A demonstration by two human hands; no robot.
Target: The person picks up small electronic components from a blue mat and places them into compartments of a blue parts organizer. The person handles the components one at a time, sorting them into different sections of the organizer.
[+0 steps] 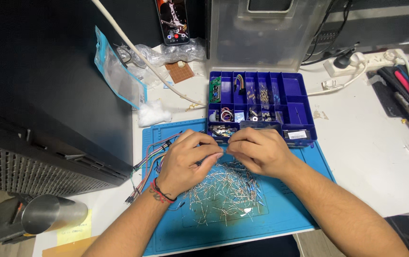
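My left hand (191,158) and my right hand (258,149) meet fingertip to fingertip over a blue work mat (290,209). Both pinch something small between them; it looks like one thin-legged resistor, but the fingers hide most of it. Just below the hands lies a loose pile of resistors (226,190) with bent wire legs. A bundle of coloured jumper wires (149,159) runs along the mat's left side, beside my left wrist. Directly behind the hands sits an open blue compartment box (304,104) holding small electronic parts.
A dark computer case (47,95) fills the left side. A clear plastic lid (261,33) stands behind the box, a phone (172,19) leans at the back, and a white power strip (371,59) with cables lies at the right. A metal cylinder (52,214) sits bottom left.
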